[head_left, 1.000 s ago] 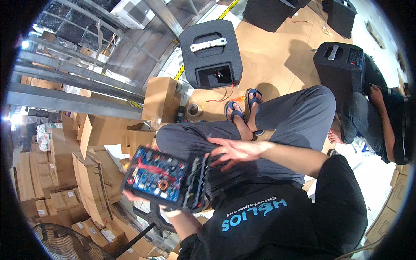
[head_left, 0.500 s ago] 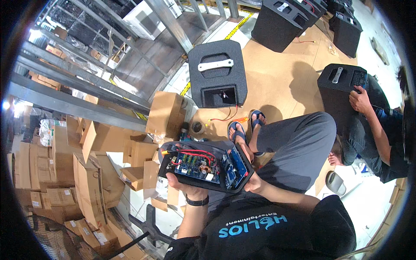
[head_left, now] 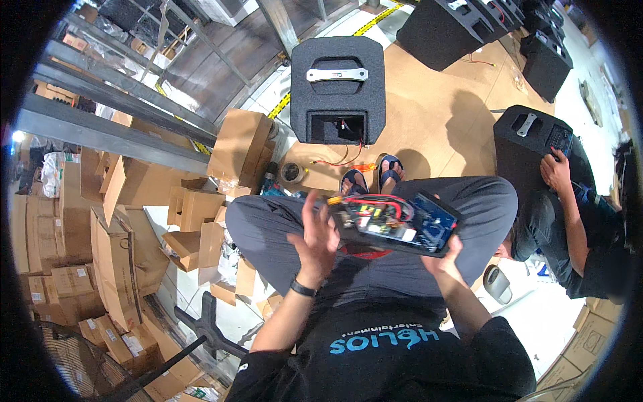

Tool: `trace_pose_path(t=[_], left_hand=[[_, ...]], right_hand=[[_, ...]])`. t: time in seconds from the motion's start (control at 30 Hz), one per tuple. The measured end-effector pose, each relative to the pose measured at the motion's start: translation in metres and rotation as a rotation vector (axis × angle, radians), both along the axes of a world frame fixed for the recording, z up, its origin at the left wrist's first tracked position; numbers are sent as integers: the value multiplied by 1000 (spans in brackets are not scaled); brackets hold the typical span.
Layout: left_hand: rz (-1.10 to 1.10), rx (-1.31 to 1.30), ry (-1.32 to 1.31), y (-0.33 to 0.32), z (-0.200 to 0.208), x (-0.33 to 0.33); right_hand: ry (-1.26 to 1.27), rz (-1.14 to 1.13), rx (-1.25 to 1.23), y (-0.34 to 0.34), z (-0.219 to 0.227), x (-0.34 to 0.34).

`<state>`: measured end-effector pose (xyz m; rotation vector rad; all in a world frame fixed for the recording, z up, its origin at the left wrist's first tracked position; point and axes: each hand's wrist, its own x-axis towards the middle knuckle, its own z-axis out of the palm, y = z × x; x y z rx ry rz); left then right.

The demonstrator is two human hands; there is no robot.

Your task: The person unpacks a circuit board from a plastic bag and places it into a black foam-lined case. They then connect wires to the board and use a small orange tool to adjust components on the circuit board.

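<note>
Along the left side, cartons: brown cardboard boxes (head_left: 110, 268) stand piled below grey metal rails (head_left: 107, 137), with a wire-caged fan (head_left: 74, 362) in the lower corner.
Left hand (head_left: 315, 244): released, fingers spread and raised just beside the unit's near end; blur hides whether a fingertip touches it. A dark band (head_left: 303, 288) circles the wrist.
Speaker cabinet (head_left: 338, 90): black, with a silver handle and a rectangular opening, on a brown floor sheet (head_left: 429, 100) beyond the feet.
Circuit unit (head_left: 400, 224): above the lap, between the hands, tilted and blurred, red wires across its top and a yellow connector (head_left: 333, 200) at its left end.
Right hand (head_left: 442, 262): grasping the unit's lower right corner.
Co-worker's hand (head_left: 556, 172): at the panel of another black cabinet (head_left: 526, 134).
</note>
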<state>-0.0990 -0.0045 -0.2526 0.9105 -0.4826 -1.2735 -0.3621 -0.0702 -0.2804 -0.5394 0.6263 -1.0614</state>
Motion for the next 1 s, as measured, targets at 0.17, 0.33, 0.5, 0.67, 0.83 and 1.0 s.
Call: trace_pose_path(t=[0.17, 0.33, 0.5, 0.67, 0.83, 1.0], left_hand=[[-148, 417, -125, -91, -86, 63], [-100, 609, -141, -211, -186, 86], [155, 429, -375, -293, -266, 76], [271, 492, -307, -319, -312, 66], [422, 554, -294, -322, -318, 64], [250, 615, -545, -306, -294, 64]], right_hand=[[-21, -36, -4, -2, -13, -54], [-36, -168, 61, -13, 10, -84], [-109, -221, 8, -37, 55, -91], [-122, -264, -12, -53, 56, -80], [-50, -282, -16, -69, 43, -78], [-52, -266, -13, -77, 39, -81]])
